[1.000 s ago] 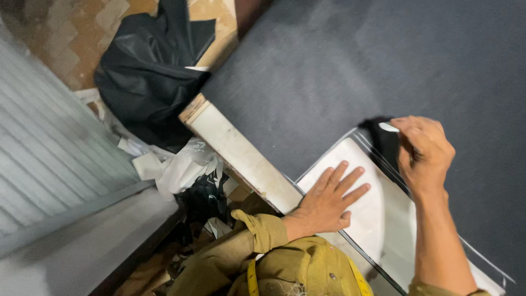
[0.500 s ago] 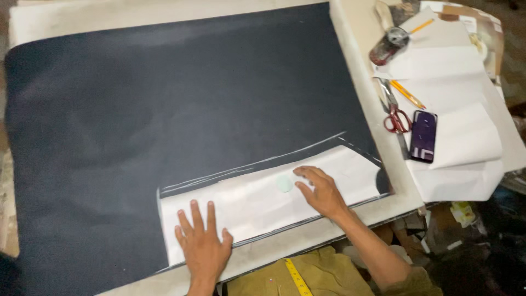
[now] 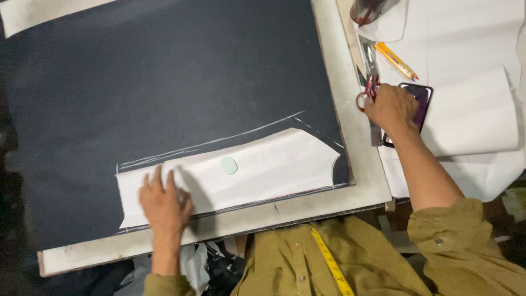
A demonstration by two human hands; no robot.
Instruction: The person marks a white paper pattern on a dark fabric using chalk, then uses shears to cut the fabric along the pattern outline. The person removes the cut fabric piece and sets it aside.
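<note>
A dark, purple-edged phone (image 3: 421, 104) lies screen-down under the right hand (image 3: 390, 107).

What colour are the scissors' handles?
Red; the scissors show under the right hand in the head view.

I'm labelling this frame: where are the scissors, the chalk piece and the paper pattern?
scissors (image 3: 364, 100), head view, red handle loop.
chalk piece (image 3: 229, 165), head view, its middle.
paper pattern (image 3: 274, 164), head view, bare white middle.
</note>
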